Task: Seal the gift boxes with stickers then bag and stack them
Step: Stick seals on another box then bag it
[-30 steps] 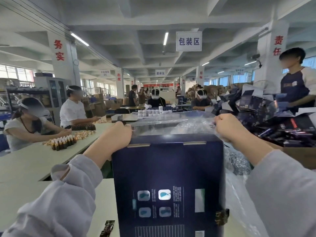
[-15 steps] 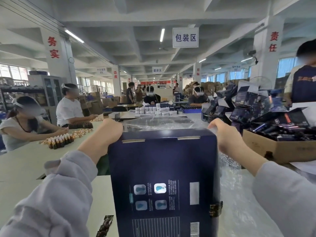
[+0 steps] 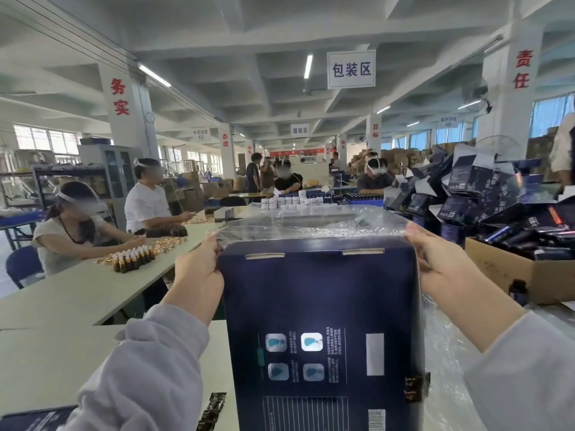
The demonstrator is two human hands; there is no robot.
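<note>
Evidently left hand [image 3: 199,275], right hand [image 3: 435,262] pinch bag [image 3: 311,222] rim (clear) at 2 box [image 3: 317,290] corners.

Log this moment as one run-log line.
step: bagging | left hand: pinches bag edge | right hand: pinches bag edge | gift box: upright, bag mouth open above | stacked: no

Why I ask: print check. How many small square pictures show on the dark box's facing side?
4 square pictures, in a two-by-two block on the gift box: upper left, upper right, lower left, lower right. More may lie below the frame's edge.
</note>
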